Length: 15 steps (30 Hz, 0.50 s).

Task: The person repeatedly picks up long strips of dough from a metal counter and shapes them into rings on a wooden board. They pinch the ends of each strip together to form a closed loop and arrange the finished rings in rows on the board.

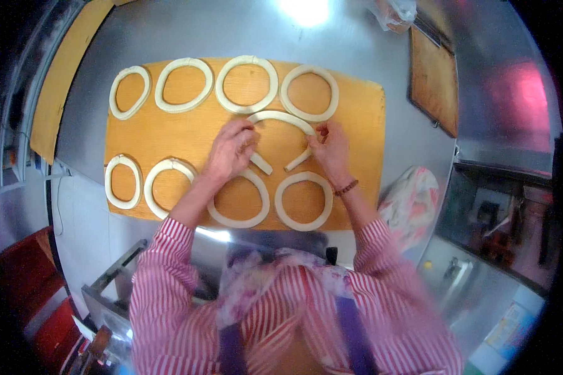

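A pale dough rope [278, 115] lies in an open arch near the middle of a wooden board [364, 137], its two loose ends pointing down toward me, apart from each other. My left hand [231, 150] has its fingers closed on the left side of the rope, and my right hand [328, 150], with a bead bracelet at the wrist, pinches the right side. Several closed dough rings [309, 115] form a row along the far edge of the board, and several more [303, 227] lie along the near edge, some partly behind my left forearm.
A crumpled floral cloth [410, 200] lies right of the board on the metal surface [400, 112]. A smaller brown board [431, 75] stands at the far right, near a plastic bag [394, 12]. A long yellow panel [59, 94] runs along the left edge.
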Each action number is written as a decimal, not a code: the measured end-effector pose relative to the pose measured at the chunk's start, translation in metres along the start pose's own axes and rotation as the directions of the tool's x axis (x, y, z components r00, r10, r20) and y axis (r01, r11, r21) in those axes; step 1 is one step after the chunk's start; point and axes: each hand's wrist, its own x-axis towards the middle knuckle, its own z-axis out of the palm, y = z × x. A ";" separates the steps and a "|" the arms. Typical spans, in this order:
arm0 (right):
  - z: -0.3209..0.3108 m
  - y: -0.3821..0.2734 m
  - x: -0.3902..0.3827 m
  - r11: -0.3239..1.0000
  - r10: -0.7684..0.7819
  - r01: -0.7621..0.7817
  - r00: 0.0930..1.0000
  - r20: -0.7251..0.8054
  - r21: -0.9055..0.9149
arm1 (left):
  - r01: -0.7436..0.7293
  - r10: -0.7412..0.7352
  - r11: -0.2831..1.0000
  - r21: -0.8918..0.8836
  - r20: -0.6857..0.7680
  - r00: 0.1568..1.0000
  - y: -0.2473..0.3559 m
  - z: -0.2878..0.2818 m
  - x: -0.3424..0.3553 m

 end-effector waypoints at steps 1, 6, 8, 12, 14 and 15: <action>-0.005 -0.003 -0.005 0.998 -0.047 0.042 0.989 0.143 0.040 | 0.011 -0.015 1.000 0.026 0.161 0.987 0.008 -0.006 -0.002; -0.022 -0.001 -0.026 0.836 -0.535 0.528 0.725 0.433 0.150 | -0.072 -0.003 0.991 0.113 0.557 0.830 0.032 -0.015 0.001; -0.017 0.001 -0.022 0.853 -0.512 0.496 0.731 0.451 0.164 | -0.093 0.008 0.989 0.117 0.583 0.812 0.030 -0.013 0.005; -0.007 -0.003 -0.015 0.859 -0.504 0.485 0.745 0.438 0.163 | -0.114 0.066 0.991 0.062 0.520 0.852 0.025 -0.004 0.000; -0.004 -0.003 -0.015 0.813 -0.568 0.559 0.700 0.432 0.163 | -0.113 0.057 0.991 0.078 0.519 0.853 0.025 -0.003 0.000; -0.002 -0.002 -0.015 0.788 -0.599 0.594 0.676 0.430 0.162 | -0.113 0.052 0.990 0.085 0.519 0.853 0.025 -0.003 -0.001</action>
